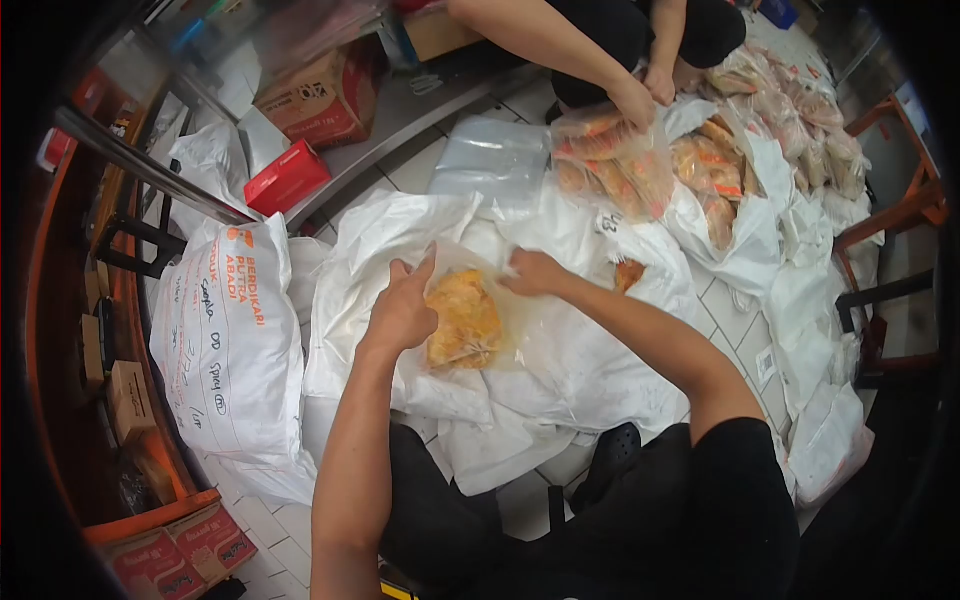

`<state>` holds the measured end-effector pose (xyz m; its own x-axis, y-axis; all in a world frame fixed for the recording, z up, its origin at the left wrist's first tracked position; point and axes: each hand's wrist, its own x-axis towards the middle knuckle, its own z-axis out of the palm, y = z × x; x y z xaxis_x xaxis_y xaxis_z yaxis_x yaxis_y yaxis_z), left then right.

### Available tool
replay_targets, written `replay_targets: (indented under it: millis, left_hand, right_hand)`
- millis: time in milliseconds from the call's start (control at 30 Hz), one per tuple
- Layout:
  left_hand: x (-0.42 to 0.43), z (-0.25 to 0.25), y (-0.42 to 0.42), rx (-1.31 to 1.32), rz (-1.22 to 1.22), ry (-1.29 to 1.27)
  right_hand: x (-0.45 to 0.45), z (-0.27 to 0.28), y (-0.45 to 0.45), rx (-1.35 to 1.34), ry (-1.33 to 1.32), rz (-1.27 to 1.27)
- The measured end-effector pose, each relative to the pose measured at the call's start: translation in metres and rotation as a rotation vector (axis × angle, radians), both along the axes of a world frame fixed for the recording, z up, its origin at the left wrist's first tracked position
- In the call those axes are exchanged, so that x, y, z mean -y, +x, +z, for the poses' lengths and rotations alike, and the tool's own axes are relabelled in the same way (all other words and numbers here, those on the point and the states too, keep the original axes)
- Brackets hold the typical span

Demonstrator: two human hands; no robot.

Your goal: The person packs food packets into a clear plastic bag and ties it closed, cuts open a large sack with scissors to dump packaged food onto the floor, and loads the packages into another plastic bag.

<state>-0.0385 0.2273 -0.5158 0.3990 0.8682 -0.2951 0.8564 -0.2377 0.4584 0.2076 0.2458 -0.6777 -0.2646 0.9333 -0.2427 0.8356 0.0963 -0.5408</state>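
Observation:
A clear plastic bag (512,318) with yellow-orange crisp pieces (464,318) in it lies on white woven sacks in front of me. My left hand (404,308) is at the bag's left side, index finger stretched out and the other fingers curled in at its edge. On the opposite side, my right hand (534,273) has its fingers closed on the upper right edge of the bag. Beneath and around it spreads a white sack (350,275); an orange-brown piece shows through an opening in the sacking to the right.
Across from me, a co-worker's hands (648,92) are at another filled bag (610,170). Flat clear bags (492,160) lie beside it. An open sack (755,215) holds more bags. A printed sack (235,350) stands left, near a red box (287,178) and a metal pole (150,165).

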Motion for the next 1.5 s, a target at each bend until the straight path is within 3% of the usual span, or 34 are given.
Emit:
replay_targets:
  millis: [67,133,167,233,267,367,433,500,533,600,633,700,800,867,967,1033,1067,1133,1167,1233,1267,1300,1367,1400,1433,1500]
  left_hand:
    - [-0.002,0.005,-0.002,-0.052,0.068,-0.001]
    - [-0.001,0.018,0.007,-0.224,0.043,-0.065]
    - [0.001,0.016,0.009,-0.229,0.034,-0.071]
    - [0.003,0.014,0.018,-0.223,-0.058,-0.035]
    - [0.004,0.014,0.022,-0.230,-0.072,-0.031]
    - [0.010,0.014,0.030,-0.161,-0.078,0.041]
    - [0.009,0.015,0.027,-0.128,0.023,0.091]
    - [0.009,0.011,0.019,-0.105,0.025,0.134]
    - [0.010,0.011,0.015,-0.074,0.024,0.164]
    - [0.019,0.015,0.016,-0.101,0.001,0.216]
    - [0.024,0.017,0.019,-0.114,-0.028,0.267]
    - [0.033,0.011,0.027,-0.198,-0.037,0.294]
    - [0.041,0.012,0.020,-0.329,-0.049,0.353]
    - [0.046,0.007,0.006,-0.381,-0.064,0.382]
    - [0.049,-0.003,-0.016,-0.446,-0.179,0.302]
    - [0.056,0.009,-0.016,-0.183,-0.024,0.387]
    - [0.057,0.014,-0.015,-0.185,-0.027,0.381]
    - [0.058,0.020,-0.015,-0.099,0.200,0.508]
    - [0.057,0.018,-0.020,-0.097,0.200,0.496]
    - [0.052,0.017,-0.031,-0.131,0.191,0.219]
    - [0.054,0.019,-0.031,0.047,0.151,0.255]
    - [0.055,0.023,-0.028,0.051,0.147,0.256]
    - [0.051,0.030,-0.018,0.573,0.445,0.144]
    - [0.047,0.035,-0.018,0.808,0.479,0.105]
    - [0.042,0.040,-0.019,0.815,0.476,0.098]
    - [0.032,0.053,-0.018,1.124,0.666,0.004]
  right_hand:
    - [0.038,-0.014,0.029,0.100,-0.120,-0.066]
    - [0.068,0.040,0.026,0.126,-0.543,-0.185]
    - [0.075,0.029,0.022,0.121,-0.551,-0.192]
    - [0.089,0.012,0.013,-0.038,-0.669,0.020]
    - [0.099,0.014,0.007,-0.194,-0.575,-0.168]
    - [0.078,-0.028,0.009,-0.402,-0.334,-0.361]
    - [0.046,-0.035,0.013,-0.443,-0.338,-0.441]
    - [0.020,-0.039,0.010,-0.408,-0.006,-0.516]
    - [0.014,-0.028,-0.002,-0.422,-0.007,-0.511]
    - [0.005,-0.006,-0.034,-0.169,0.111,-0.229]
    - [0.002,0.001,-0.048,-0.183,0.110,-0.230]
    - [-0.008,0.013,-0.069,0.050,-0.155,-0.114]
    - [-0.030,-0.003,-0.047,0.246,-0.108,-0.035]
    - [-0.030,-0.013,-0.018,0.200,-0.166,-0.214]
    - [0.005,-0.027,0.011,0.225,-0.232,-0.122]
    - [0.022,-0.045,0.008,0.155,-0.138,-0.131]
    - [0.022,-0.048,0.011,0.073,-0.175,-0.115]
    - [0.017,-0.044,0.013,0.014,-0.164,-0.116]
    - [0.011,-0.041,0.017,-0.037,-0.137,-0.111]
    - [-0.005,-0.040,0.031,-0.081,-0.250,-0.007]
    - [-0.007,-0.037,0.036,-0.103,-0.298,0.044]
    - [-0.009,-0.028,0.039,-0.127,-0.347,0.094]
    - [-0.003,0.041,0.041,-0.635,-0.646,-0.405]
    - [-0.001,0.056,0.041,-0.631,-0.645,-0.413]
    - [0.000,0.069,0.042,-0.676,-0.545,-0.381]
    - [0.009,0.074,0.043,-0.720,-0.441,-0.359]
